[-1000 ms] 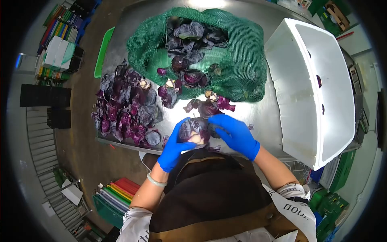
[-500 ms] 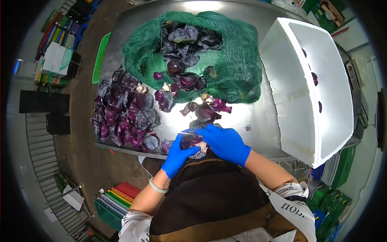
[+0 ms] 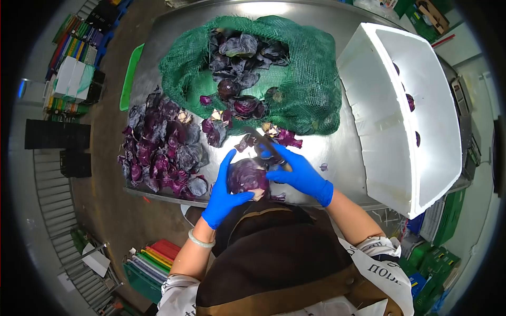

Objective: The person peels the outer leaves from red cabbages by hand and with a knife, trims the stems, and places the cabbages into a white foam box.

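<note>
In my blue-gloved left hand [image 3: 224, 196] is a red cabbage [image 3: 245, 178], its pale cut stem end facing me near the table's front edge. The thumb lies by the stem and the fingers curve round the left side. My right hand [image 3: 303, 178], also gloved, grips a knife [image 3: 261, 139] by its handle. The slightly blurred blade points up and left, above the cabbage. Just beyond lie loose purple leaves [image 3: 289, 138] and a cut stem piece [image 3: 270, 129]. A small leaf scrap [image 3: 278, 197] rests below my right hand.
A green mesh sack [image 3: 316, 68] with dark leaves and cabbages in its opening lies across the metal table [image 3: 345, 174]. On the left is a heap of purple leaves [image 3: 163, 142]. A white foam box [image 3: 377, 110] stands at right, dark purple pieces showing inside.
My right hand has lifted the knife up and away from the cabbage, and the blade now points away from me. My left hand has shifted slightly left, showing more of the cabbage.
</note>
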Motion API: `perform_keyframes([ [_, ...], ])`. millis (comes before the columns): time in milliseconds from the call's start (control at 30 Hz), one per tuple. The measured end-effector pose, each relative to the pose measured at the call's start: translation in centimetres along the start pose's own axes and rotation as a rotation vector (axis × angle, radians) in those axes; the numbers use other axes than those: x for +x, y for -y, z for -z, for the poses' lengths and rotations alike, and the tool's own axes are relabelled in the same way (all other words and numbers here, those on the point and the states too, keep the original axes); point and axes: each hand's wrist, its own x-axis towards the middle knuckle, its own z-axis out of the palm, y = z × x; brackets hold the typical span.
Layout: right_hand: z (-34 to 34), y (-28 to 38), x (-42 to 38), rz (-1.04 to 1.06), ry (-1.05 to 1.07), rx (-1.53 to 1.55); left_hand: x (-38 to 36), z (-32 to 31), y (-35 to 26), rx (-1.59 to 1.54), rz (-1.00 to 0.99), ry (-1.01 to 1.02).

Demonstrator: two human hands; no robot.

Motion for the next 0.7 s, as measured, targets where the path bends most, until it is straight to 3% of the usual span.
perform_keyframes([
  [33,-1.0,0.1,0.1,0.036,0.025,0.197,-0.1,-0.3,-0.2,-0.115,0.022,-0.035],
  [133,-2.2,1.8,0.2,-0.381,-0.098,0.481,0.2,-2.4,-0.5,-0.486,0.052,-0.189],
  [200,-3.3,1.7,0.0,-0.419,-0.166,0.548,0.2,-3.2,1.5,-0.51,-0.021,-0.216],
  [300,-4.1,0.5,-0.1,-0.488,-0.168,0.587,-0.8,-2.9,0.6,-0.41,0.15,-0.223],
  [433,-0.9,0.8,-0.9,0.283,-0.093,-0.261,-1.2,0.3,1.8,-0.117,0.232,-0.194],
  [567,-0.4,5.5,-0.8,0.234,0.253,-0.698,-1.3,0.4,2.3,-0.13,0.267,-0.066],
  [700,-1.5,4.3,-1.2,0.22,0.275,-0.814,-1.7,-0.9,1.8,-0.205,0.372,-0.033],
])
